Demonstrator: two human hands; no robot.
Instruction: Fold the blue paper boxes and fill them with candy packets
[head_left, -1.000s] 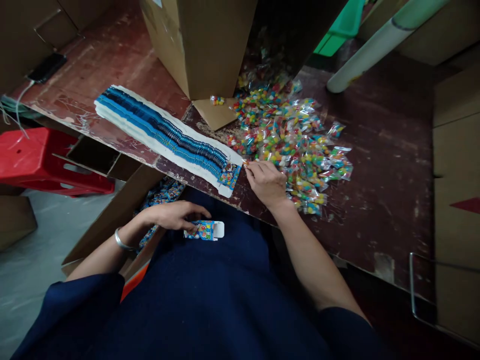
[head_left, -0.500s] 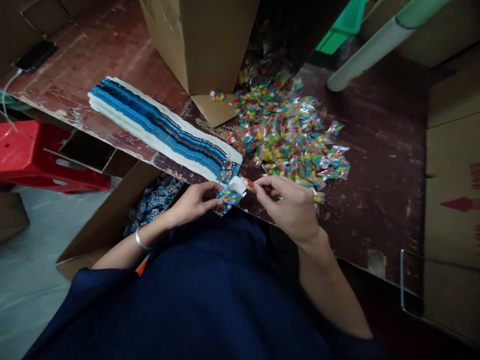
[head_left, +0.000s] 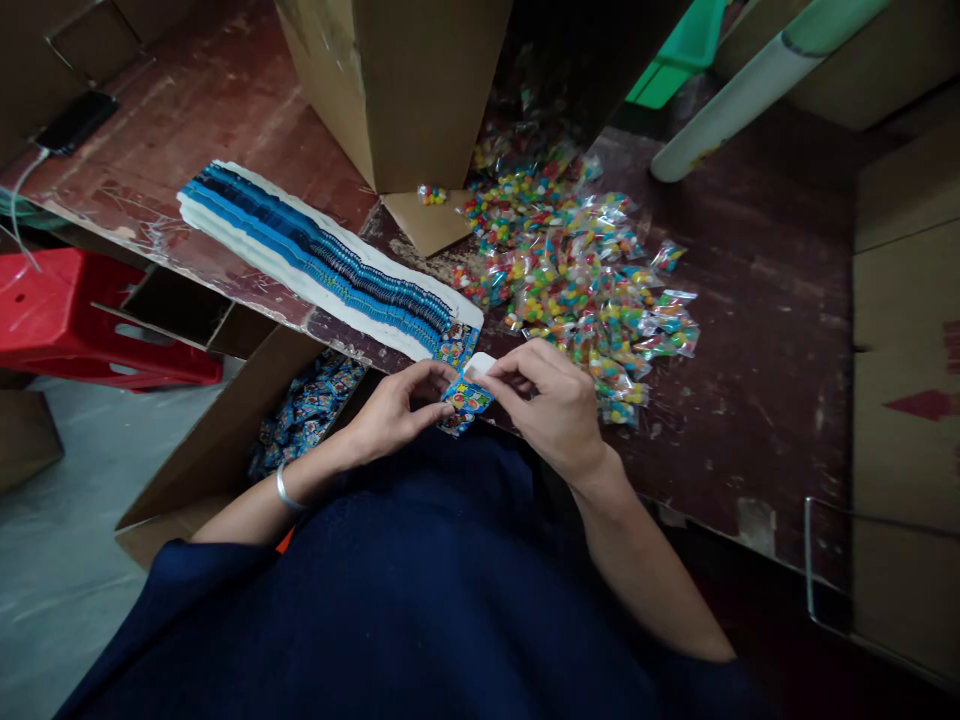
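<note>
A small blue printed candy box [head_left: 466, 400] is pinched between the thumb and fingers of my left hand [head_left: 396, 408] at the table's near edge. My right hand [head_left: 553, 402] is closed with its fingertips on the white flap [head_left: 478, 366] at the box's open end. No candy packet shows in those fingers now; the inside of the box is hidden. Just beyond the box lies a long row of flat blue-and-white cartons [head_left: 322, 260], overlapping one another. To the right of it is a heap of clear packets of colourful candies [head_left: 577, 270].
An open cardboard box [head_left: 202, 440] below the table edge holds several filled blue boxes [head_left: 307, 405]. A tall carton [head_left: 435, 90] stands behind the row. A red stool [head_left: 97, 320] is at left, a white pole [head_left: 727, 105] and green basket [head_left: 675, 60] at the back right.
My right hand has moved slightly left to the box opening. The candy packet it held has gone out of sight there, and its fingertips are now on the white flap.
</note>
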